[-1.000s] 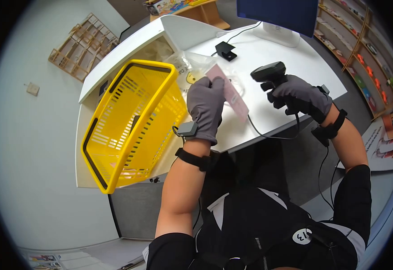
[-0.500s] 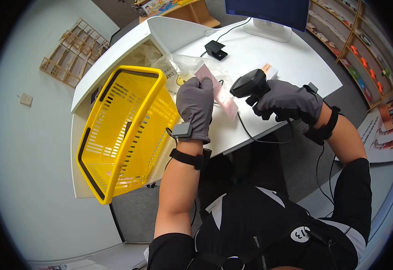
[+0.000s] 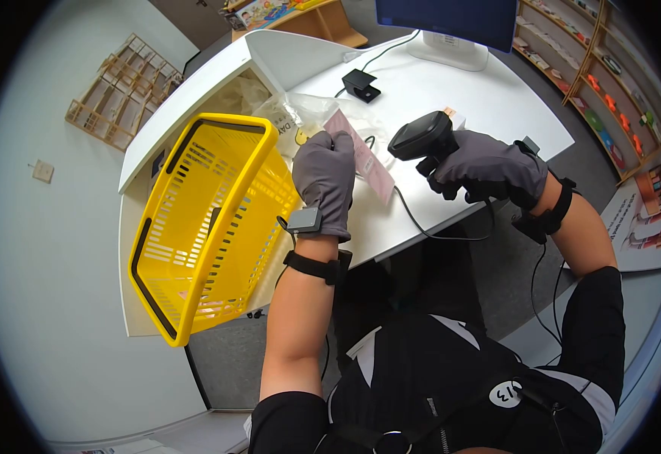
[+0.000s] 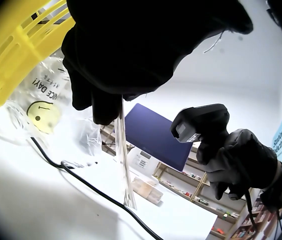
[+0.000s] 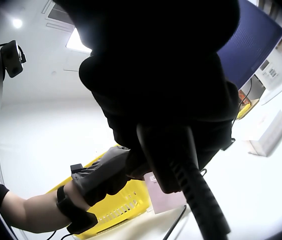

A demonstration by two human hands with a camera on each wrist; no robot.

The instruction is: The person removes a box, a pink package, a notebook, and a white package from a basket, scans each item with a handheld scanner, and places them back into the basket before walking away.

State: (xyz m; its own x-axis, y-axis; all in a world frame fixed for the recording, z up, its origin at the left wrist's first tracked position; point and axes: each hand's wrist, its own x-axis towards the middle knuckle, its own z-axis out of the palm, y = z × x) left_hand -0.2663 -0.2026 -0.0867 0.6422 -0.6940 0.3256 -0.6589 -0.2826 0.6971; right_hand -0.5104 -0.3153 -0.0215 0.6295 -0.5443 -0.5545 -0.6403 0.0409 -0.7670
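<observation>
My gloved left hand (image 3: 323, 178) pinches a thin, flat pink packet (image 3: 372, 170) near its upper part. The packet bears a small pale label and slants over the white counter. Edge-on in the left wrist view, it hangs down from the fingers. In my gloved right hand (image 3: 489, 166) is a black handheld barcode scanner (image 3: 424, 136), gripped by its handle. Its head faces the packet from a short distance to the right. From the handle runs a black cable (image 4: 101, 189). The right wrist view shows that hand mostly as a dark shape.
A yellow shopping basket (image 3: 265, 189) stands tilted at the counter's left, with something pink low inside. Behind the left hand lies a clear plastic bag (image 4: 41, 90) with a smiley print. Toward the back are a black stand (image 3: 361, 85), a monitor (image 3: 452, 23) and a small box (image 5: 267, 134).
The scanner has come left, closer to the packet. Half a second ago a bright light patch lay on the packet; now it is gone. The left hand keeps its hold.
</observation>
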